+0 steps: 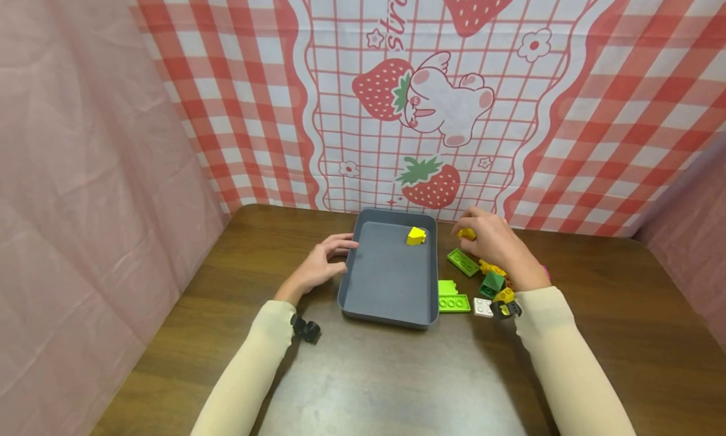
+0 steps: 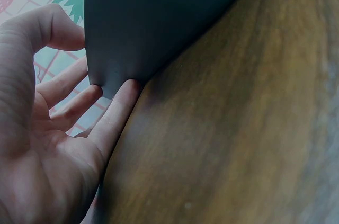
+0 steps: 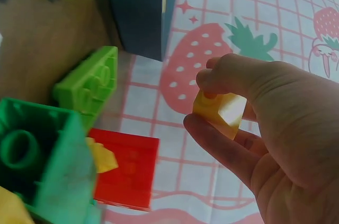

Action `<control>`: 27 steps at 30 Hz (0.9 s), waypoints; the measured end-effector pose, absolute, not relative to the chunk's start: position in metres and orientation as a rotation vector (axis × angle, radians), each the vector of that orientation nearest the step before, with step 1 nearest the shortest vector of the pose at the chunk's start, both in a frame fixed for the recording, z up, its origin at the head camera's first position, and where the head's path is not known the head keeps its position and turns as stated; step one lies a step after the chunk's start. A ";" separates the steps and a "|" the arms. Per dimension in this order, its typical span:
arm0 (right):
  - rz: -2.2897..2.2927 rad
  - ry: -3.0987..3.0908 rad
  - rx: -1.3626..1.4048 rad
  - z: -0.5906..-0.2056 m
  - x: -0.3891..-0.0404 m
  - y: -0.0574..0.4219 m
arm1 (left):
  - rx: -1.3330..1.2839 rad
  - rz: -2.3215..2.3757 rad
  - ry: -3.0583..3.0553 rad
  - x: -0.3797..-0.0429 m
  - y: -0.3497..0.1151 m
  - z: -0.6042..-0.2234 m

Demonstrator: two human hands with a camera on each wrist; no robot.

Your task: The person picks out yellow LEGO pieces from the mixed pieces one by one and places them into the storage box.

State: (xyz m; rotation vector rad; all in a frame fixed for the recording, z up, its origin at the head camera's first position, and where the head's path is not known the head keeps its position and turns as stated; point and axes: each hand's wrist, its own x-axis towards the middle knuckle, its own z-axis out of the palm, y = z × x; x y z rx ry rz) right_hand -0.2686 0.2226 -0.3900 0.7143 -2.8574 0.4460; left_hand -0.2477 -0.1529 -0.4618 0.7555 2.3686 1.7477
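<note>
A grey rectangular tray [image 1: 386, 278] lies on the table, with a yellow toy brick [image 1: 416, 236] inside near its far right corner. My left hand [image 1: 317, 267] touches the tray's left side, its fingers fairly straight along the wall and rim. In the left wrist view, the thumb and fingertips meet the grey tray wall [image 2: 143, 23]. To the right of the tray, my right hand [image 1: 492, 237] pinches another yellow toy brick [image 3: 218, 112] between thumb and fingers, above the table. Part of that brick is hidden by the hand.
Right of the tray lie light-green plate bricks [image 1: 463, 263], a dark-green brick [image 1: 492, 283], a white brick [image 1: 483, 307] and several yellow pieces [image 1: 491, 268]. A red brick [image 3: 130, 171] shows in the right wrist view. A strawberry-print cloth [image 1: 397, 171] hangs behind the table.
</note>
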 end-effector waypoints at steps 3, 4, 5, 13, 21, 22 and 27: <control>0.441 -2.857 0.703 -0.385 -0.271 0.223 | 0.756 1.746 2.367 -0.249 -0.153 -0.465; 0.439 -2.856 0.702 -0.384 -0.271 0.223 | 0.756 1.744 2.374 -0.252 -0.154 -0.469; 0.444 -2.852 0.702 -0.384 -0.271 0.224 | 0.756 1.744 2.377 -0.254 -0.154 -0.473; 0.459 -2.870 0.697 -0.384 -0.272 0.224 | 0.734 1.711 2.411 -0.255 -0.156 -0.474; 0.447 -2.920 0.731 -0.383 -0.276 0.220 | 0.728 1.707 2.418 -0.255 -0.157 -0.475; 0.448 -2.927 0.736 -0.384 -0.276 0.220 | 0.724 1.712 2.415 -0.255 -0.157 -0.475; 0.440 -2.955 0.756 -0.384 -0.279 0.217 | 0.727 1.732 2.394 -0.256 -0.157 -0.476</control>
